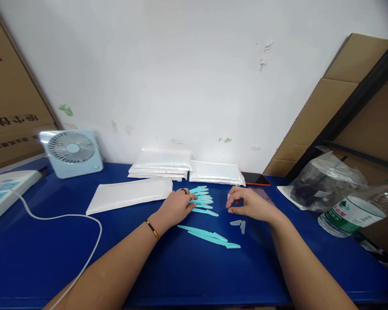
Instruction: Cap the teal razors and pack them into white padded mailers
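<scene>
From the head camera, the work in hand looks like sorting or pairing small plastic parts at the middle of the blue table (181,275). The left hand (176,206), with a ring and a thin bracelet, rests fingertips-down on the near edge of a pile of teal razor handles (201,194). Whether the fingers pin one handle or only lie on the heap cannot be told. The right hand (250,204) hovers just right of the pile, thumb and forefinger pinched on what appears to be a small clear cap (228,197), held just above the table. Two more loose clear caps (239,224) lie touching each other below that hand, and two long teal razors (210,236) lie side by side nearer the person, apart from the pile. By my judgement, anything done with such a cap calls for a fine fingertip pinch and a steady handle, since the pieces are slim, light and slippery-looking. The handles are flat, tapered and pale turquoise. Behind them lie a white bubble mailer (129,193) and a stack of mailers (161,165), with a small desk fan (71,153) at the left and a plastic bottle (352,211) at the right.
</scene>
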Motion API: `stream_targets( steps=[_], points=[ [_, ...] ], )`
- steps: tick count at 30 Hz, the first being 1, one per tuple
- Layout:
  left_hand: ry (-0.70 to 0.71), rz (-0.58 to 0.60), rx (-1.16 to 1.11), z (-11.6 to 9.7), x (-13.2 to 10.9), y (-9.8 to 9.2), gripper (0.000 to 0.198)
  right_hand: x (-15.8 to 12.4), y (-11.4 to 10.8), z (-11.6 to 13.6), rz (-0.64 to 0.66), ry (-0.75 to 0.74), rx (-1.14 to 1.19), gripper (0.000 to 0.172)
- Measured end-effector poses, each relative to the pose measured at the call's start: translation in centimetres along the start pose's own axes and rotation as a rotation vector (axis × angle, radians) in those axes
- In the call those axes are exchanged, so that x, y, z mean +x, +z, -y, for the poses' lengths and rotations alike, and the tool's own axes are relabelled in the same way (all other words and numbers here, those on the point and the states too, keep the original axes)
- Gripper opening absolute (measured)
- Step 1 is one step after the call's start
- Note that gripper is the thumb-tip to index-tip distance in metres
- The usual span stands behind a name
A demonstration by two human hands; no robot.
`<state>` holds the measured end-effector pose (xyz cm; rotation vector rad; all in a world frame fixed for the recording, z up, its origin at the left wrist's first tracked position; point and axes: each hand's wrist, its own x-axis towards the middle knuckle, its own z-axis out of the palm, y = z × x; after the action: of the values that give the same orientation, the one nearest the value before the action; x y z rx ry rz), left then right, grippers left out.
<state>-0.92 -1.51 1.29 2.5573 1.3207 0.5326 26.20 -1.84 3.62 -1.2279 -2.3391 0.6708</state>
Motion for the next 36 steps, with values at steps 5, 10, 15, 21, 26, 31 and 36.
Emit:
stream_targets(
  steps=[5,10,15,21,26,31,36],
  points=[
    [0.095,0.139,-0.106,-0.6,-0.5,-0.6,0.03,-0.6,-0.2,-1.1,0.218,0.064,-0.105,0.014],
    [0.108,0.351,-0.237,-1.2,-1.0,-0.6,0.017,0.0,1.0,0.0,0.113,0.12,0.04,0.007],
    [-0.001,0.253,-0.174,-1.0,-0.7,-0.5,0.015,0.7,1.1,0.7,-0.039,0.178,0.439,0.021],
    [-0.124,0.151,-0.289,0.1,-0.2,-0.7,0.021,1.1,0.6,0.5,-0.201,0.216,0.54,0.03],
    [-0.132,0.103,-0.339,0.8,0.0,-0.2,0.022,1.1,0.6,0.5,-0.342,0.252,0.661,0.031],
    [-0.112,0.067,-0.355,0.8,0.1,-0.2,0.021,1.5,1.6,0.8,-0.332,0.267,0.735,0.035],
    [-0.118,0.072,-0.358,0.4,0.1,-0.5,0.019,2.0,3.1,1.1,-0.286,0.275,0.756,0.037]
  ],
)
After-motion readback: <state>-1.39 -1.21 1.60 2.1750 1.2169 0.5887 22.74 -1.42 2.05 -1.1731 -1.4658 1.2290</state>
